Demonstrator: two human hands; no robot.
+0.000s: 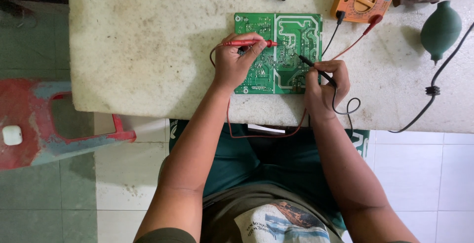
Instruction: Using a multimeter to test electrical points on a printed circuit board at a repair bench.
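Green circuit board [278,53] flat on white worktop [148,50], solder side up. Left hand [236,65] pinching red probe [249,42], right hand [326,82] pinching black probe [313,67], tips on traces. Board looks light, stiff, scratch-prone; grab by edges.

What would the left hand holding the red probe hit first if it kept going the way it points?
Probably the black probe tip on the green circuit board; the left hand aims the red probe rightward. Depth unclear.

Head camera, straight down, close — table [148,50] fills upper frame
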